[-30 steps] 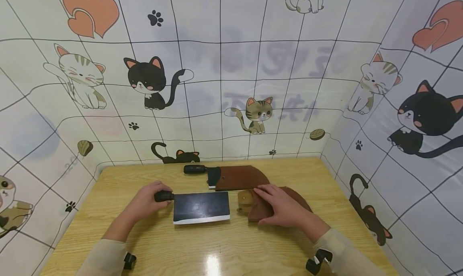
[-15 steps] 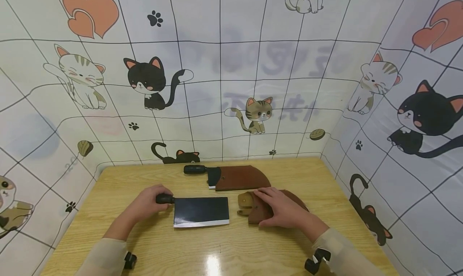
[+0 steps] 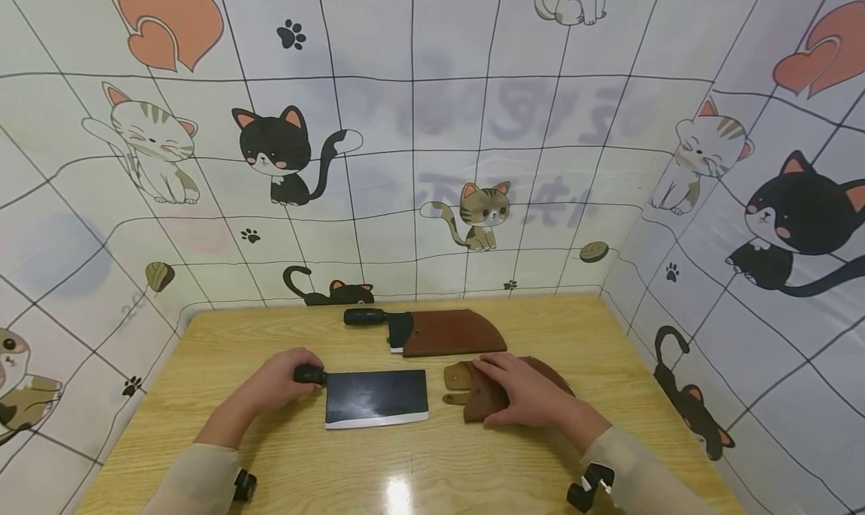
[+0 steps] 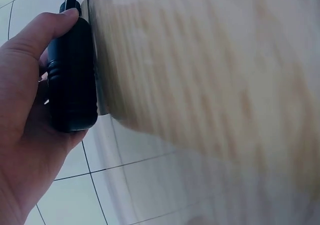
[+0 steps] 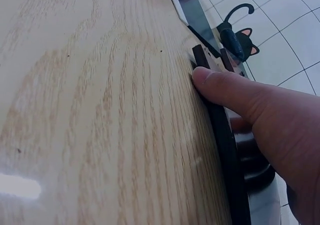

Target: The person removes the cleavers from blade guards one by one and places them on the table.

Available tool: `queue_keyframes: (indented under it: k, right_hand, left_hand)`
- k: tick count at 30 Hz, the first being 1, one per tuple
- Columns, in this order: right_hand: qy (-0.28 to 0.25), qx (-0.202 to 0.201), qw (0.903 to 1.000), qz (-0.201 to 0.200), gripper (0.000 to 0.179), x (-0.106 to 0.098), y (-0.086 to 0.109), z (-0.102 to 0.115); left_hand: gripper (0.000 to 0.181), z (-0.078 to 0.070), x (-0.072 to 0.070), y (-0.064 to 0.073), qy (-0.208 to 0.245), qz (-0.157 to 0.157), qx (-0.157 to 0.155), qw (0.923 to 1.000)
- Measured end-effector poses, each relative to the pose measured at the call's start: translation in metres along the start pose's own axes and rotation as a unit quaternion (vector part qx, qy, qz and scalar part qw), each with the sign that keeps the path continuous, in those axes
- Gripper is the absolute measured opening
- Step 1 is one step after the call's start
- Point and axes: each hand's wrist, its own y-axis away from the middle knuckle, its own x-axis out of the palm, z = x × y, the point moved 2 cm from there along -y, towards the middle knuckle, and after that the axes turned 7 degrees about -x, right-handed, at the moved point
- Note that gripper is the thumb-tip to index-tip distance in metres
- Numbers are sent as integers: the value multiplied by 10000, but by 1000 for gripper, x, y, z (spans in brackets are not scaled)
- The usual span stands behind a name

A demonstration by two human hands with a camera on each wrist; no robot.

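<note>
My left hand point(image 3: 273, 383) grips the black handle point(image 4: 72, 80) of a cleaver; its thumb lies along the handle in the left wrist view. The wide dark blade point(image 3: 376, 399) points right, its bright edge toward me. On the right, my right hand point(image 3: 530, 391) holds a brown leather knife sheath point(image 3: 481, 406), thumb on the near edge. Tan straps point(image 3: 457, 376) stick out of the sheath's left end, facing the blade tip across a small gap. My palm covers much of the sheath. A dark, shiny ridged shape point(image 5: 252, 160) shows under this hand in the right wrist view.
Behind the cleaver and sheath lies another knife, its black handle point(image 3: 365, 317) to the left and its blade mostly inside a brown leather sheath point(image 3: 453, 333). A wooden table point(image 3: 324, 470) carries everything. Cat-printed white sheeting point(image 3: 378, 237) rises at the back and sides.
The cleaver in my left hand has come slightly toward me. My right hand and its leather sheath have also shifted a little toward me. The sheathed knife behind stays put.
</note>
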Motion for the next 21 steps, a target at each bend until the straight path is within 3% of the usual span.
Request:
queue_keyframes:
  k: [11,16,21]
  right_hand:
    - [-207,87,9988,431,108,2,-1,-2]
    - [-255,127,9990,332,109,4,-2,-4]
    - [-397,145,9989,211,109,6,0,-6]
  left_hand:
    - [26,1,0,-2,250,279,-201,9991]
    - [26,3,0,-2,363,371,-399,9979]
    - [27,1,-1,-4,356,368,-377,9980]
